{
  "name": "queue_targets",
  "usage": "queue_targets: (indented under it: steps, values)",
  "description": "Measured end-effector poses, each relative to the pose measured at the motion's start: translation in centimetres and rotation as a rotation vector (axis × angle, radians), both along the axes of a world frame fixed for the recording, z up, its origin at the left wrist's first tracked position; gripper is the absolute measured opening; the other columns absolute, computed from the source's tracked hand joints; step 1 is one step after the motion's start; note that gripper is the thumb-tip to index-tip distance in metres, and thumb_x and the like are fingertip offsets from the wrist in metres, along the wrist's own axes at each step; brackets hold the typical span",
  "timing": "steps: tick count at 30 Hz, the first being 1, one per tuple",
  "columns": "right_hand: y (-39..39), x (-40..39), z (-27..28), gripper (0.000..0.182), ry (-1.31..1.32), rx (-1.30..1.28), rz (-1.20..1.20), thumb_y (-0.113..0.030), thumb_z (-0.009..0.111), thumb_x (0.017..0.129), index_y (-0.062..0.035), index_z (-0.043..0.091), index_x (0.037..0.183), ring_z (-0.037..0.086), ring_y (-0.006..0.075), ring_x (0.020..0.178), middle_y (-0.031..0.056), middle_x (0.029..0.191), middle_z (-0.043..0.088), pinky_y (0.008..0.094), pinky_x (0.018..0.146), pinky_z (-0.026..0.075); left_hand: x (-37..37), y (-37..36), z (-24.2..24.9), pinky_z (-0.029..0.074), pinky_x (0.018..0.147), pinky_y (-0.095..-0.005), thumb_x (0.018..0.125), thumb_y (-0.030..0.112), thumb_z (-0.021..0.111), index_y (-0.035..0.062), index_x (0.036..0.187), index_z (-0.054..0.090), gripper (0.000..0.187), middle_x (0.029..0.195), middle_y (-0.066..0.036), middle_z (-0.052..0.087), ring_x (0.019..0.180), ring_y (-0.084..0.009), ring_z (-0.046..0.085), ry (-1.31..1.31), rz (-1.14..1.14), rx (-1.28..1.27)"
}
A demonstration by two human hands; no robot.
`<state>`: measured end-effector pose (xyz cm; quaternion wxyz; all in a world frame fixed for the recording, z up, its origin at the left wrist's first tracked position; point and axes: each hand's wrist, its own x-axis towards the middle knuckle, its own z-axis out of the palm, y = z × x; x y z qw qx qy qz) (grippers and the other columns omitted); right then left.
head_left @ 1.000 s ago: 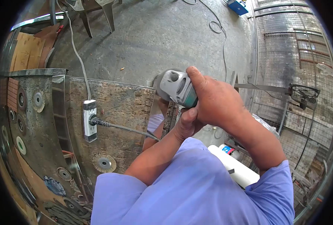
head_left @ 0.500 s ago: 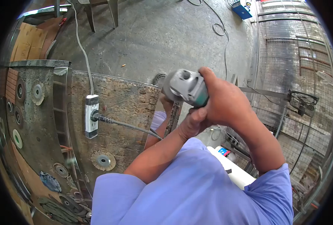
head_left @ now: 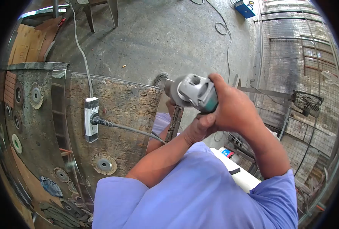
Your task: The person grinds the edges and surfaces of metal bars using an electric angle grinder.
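An angle grinder (head_left: pixel 197 91) with a grey metal head and green body is held up in front of me by both hands. My right hand (head_left: pixel 236 108) wraps over its body from the right, fingers closed. Tucked below it, my left hand (head_left: pixel 200 128) is closed at the rear of the grinder, its fingers largely hidden. The disc (head_left: pixel 179 91) faces left, above the end of a shiny metal piece (head_left: pixel 161 118) that mirrors an arm. A thick grey cord (head_left: pixel 135 131) runs from the power strip (head_left: pixel 91 120) toward my left forearm and passes behind it.
The power strip lies on a worn wooden bench, near a flap disc (head_left: pixel 104 164). More abrasive discs (head_left: pixel 36 95) lie at the far left. A blue box (head_left: pixel 244 9) and a loose cable (head_left: pixel 223 28) are on the floor. Wire mesh (head_left: pixel 287 57) lines the right side.
The grinder and both hands have shifted slightly right and downward in view, while the bench has slid slightly left. The grip is unchanged.
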<state>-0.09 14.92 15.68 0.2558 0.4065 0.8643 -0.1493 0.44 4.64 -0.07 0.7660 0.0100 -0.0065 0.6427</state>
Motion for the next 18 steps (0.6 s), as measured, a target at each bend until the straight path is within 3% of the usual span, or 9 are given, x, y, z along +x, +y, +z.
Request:
queue_targets:
  steps: [7, 11, 18]
  values:
    - [0.5, -1.8, -0.6, 0.072, 0.020, -0.059, 0.052, -0.017, 0.076, 0.072, -0.0022, 0.047, 0.137, 0.070, 0.0468, 0.099, 0.0275, 0.101, 0.072, 0.0533, 0.085, 0.056, -0.9, -0.1, -0.6, 0.048, 0.113, -0.0469, 0.081, 0.060, 0.075, 0.0073, 0.157, 0.035, 0.101, 0.149, -0.012, 0.050, 0.137, -0.0256, 0.054, 0.011, 0.118, -0.039]
    - [0.6, -1.5, 0.1, 0.072, -0.002, -0.052, -0.024, -0.017, 0.074, 0.073, -0.0021, 0.046, 0.139, 0.070, 0.0472, 0.099, 0.0284, 0.101, 0.072, 0.0530, 0.087, 0.055, -0.8, 0.2, -0.8, 0.052, 0.108, -0.0498, 0.083, 0.066, 0.074, 0.0070, 0.150, 0.045, 0.094, 0.141, -0.014, 0.058, 0.130, -0.0278, 0.060, 0.033, 0.059, 0.019]
    - [1.0, -0.4, 0.3, 0.075, -0.033, -0.029, -0.091, -0.018, 0.074, 0.074, -0.0023, 0.047, 0.142, 0.070, 0.0461, 0.103, 0.0293, 0.103, 0.072, 0.0524, 0.089, 0.055, 0.3, 1.2, -0.9, 0.054, 0.106, -0.0498, 0.082, 0.068, 0.073, 0.0073, 0.151, 0.045, 0.096, 0.142, -0.013, 0.057, 0.131, -0.0280, 0.059, -0.003, 0.003, 0.041]
